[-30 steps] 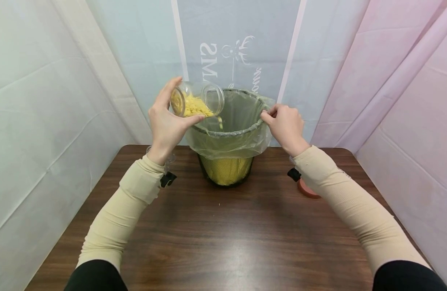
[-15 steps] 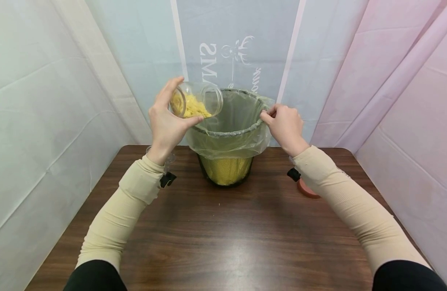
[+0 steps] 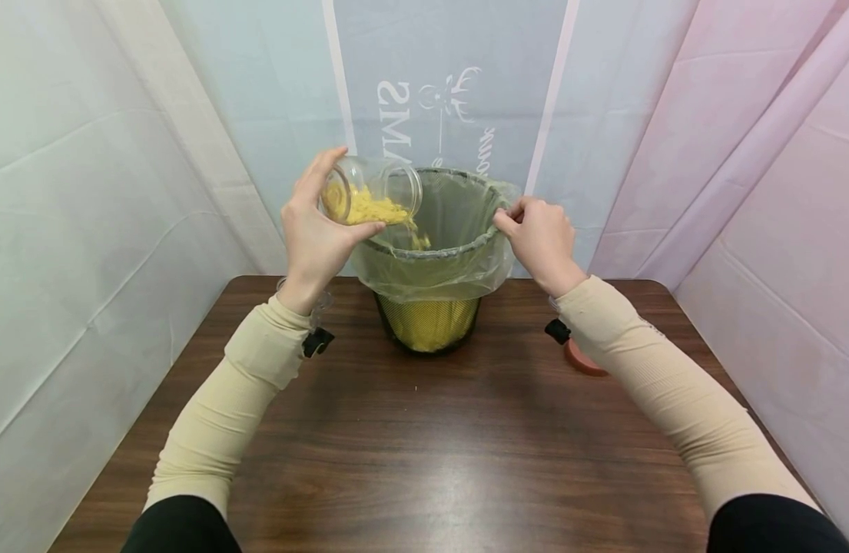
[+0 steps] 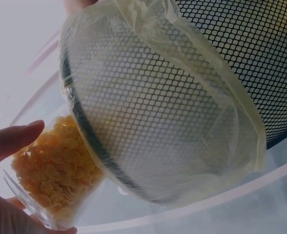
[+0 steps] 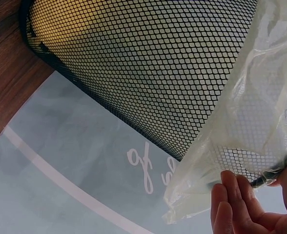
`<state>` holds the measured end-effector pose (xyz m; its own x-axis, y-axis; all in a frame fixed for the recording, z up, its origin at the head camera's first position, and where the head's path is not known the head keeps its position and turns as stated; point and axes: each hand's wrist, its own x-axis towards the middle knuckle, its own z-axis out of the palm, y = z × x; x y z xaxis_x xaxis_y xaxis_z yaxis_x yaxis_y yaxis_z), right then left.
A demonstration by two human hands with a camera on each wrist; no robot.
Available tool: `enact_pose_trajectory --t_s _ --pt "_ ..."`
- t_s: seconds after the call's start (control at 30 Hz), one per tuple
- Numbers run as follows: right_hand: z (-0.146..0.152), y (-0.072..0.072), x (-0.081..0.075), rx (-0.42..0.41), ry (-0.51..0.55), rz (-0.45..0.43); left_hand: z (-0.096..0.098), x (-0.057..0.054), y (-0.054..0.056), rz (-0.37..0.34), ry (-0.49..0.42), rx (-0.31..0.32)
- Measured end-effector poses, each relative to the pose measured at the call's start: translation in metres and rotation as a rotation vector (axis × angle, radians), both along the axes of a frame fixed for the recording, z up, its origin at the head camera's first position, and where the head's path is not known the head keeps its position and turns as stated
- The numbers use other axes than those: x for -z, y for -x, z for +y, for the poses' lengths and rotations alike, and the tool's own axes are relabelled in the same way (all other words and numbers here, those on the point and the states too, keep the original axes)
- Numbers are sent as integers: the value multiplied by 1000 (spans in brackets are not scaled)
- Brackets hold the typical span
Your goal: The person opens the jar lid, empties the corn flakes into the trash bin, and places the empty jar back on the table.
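My left hand (image 3: 318,223) grips a clear jar (image 3: 372,180) by its base end, thumb below and fingers above. The jar lies on its side with its mouth over the left rim of a black mesh bin (image 3: 427,315). Yellow flakes (image 4: 60,165), like corn flakes, fill the lower part of the jar, and some tumble from its mouth into the bin. A pale translucent bag (image 3: 431,276) lines the bin and folds down over the rim. At the right rim my right hand (image 3: 543,236) pinches the bag's edge. Yellow shows through the mesh at the bin's bottom.
A reddish-brown round lid (image 3: 585,359) lies on the dark wooden table (image 3: 424,453), partly behind the right forearm. Tiny crumbs dot the table in front of the bin. Pale fabric curtains (image 3: 465,69) stand behind and on both sides.
Flakes slide towards the jar's mouth and a fresh clump falls into the bin, where none was falling half a second ago. Both hands stay almost where they were.
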<state>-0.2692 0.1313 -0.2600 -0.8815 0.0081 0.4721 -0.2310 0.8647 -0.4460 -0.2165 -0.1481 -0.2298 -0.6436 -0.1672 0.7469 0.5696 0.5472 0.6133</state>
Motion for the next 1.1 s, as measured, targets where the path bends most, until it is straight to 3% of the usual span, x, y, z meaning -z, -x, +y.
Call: enact_pose_trajectory --t_s 0.23,0.37,0.67,1.1 --pt "0 0 0 2 4 11 -2 -1 0 -11 -46 23" --pt "0 0 0 5 3 6 -4 0 -1 -31 -45 3" --pt "-1 1 -2 10 5 -5 -4 -2 0 -104 -57 -45" --pt "0 1 -1 -2 -5 9 -5 -7 3 -221 -154 -31"
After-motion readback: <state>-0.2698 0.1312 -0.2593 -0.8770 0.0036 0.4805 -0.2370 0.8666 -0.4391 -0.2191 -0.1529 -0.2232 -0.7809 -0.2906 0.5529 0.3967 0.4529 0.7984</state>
